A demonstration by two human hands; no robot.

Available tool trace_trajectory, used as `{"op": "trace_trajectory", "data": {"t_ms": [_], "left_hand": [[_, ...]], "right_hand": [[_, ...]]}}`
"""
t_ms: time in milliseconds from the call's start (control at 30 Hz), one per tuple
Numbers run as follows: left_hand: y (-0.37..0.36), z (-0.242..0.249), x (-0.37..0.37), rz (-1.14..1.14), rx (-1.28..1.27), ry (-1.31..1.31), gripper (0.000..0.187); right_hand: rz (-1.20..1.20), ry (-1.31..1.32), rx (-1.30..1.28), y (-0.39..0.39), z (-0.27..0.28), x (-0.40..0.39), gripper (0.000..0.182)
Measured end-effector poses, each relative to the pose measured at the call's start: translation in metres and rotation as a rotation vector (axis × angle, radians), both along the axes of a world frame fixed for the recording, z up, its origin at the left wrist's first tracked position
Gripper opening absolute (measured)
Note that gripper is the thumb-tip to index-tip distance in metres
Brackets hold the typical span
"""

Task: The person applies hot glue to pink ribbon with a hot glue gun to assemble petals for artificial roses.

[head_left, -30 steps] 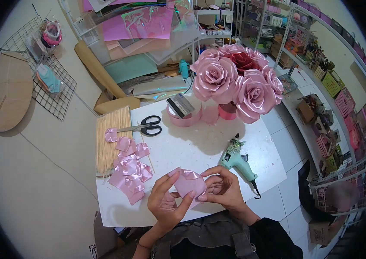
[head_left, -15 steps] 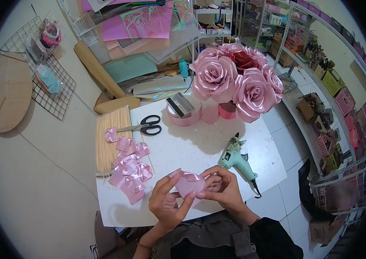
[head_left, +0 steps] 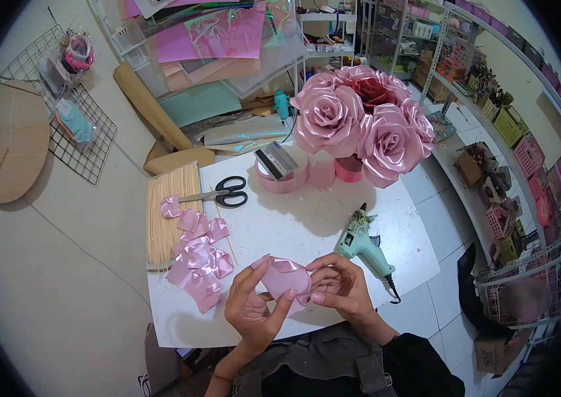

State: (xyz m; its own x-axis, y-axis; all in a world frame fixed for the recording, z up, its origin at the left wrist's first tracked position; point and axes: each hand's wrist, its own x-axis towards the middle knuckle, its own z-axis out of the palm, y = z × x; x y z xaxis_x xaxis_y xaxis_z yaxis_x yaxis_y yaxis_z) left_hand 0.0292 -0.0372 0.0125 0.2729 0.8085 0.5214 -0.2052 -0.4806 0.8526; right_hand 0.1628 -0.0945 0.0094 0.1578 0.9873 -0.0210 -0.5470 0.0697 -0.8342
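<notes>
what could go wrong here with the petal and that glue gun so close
1. The glue gun stands right beside the right hand; a sideways move might knock it over or brush its nozzle.
2. Both hands pinch the pink ribbon petal above the table; if the left hand loosens its grip, the fold may spring open.
3. The pile of finished petals lies near the left wrist and could get swept aside.

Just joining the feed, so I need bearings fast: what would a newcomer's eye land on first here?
The big bouquet of pink satin roses at the far side of the white table dominates. Near the front edge, the left hand and right hand share a grip on a pink ribbon petal. A teal glue gun lies to their right, and a pile of folded petals to their left.
</notes>
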Motion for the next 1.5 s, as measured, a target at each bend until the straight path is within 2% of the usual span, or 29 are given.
{"op": "trace_trajectory", "data": {"t_ms": [233,433,667,733,1067,1233,1500], "left_hand": [[0.001,-0.002,0.000,-0.032,0.010,-0.003,0.047],[0.004,-0.004,0.003,-0.040,-0.083,-0.052,0.047],[0.003,-0.007,0.000,-0.068,-0.131,-0.018,0.049],[0.004,-0.007,0.002,-0.052,-0.123,-0.072,0.048],[0.004,-0.007,0.002,-0.076,-0.137,-0.077,0.047],[0.005,-0.015,-0.001,-0.103,-0.216,-0.075,0.058],[0.006,-0.012,0.003,-0.099,-0.160,-0.137,0.067]], "right_hand": [[-0.042,-0.161,0.038,-0.001,-0.012,0.001,0.037],[-0.035,-0.009,0.030,0.002,0.004,-0.003,0.038],[-0.017,-0.155,-0.066,0.003,-0.002,-0.003,0.041],[-0.054,-0.083,-0.025,0.002,0.003,-0.005,0.040],[-0.072,-0.139,0.052,0.001,-0.006,-0.003,0.037],[-0.068,-0.163,-0.007,0.003,-0.006,-0.003,0.038],[-0.086,-0.162,0.034,0.002,-0.007,-0.003,0.036]]}}
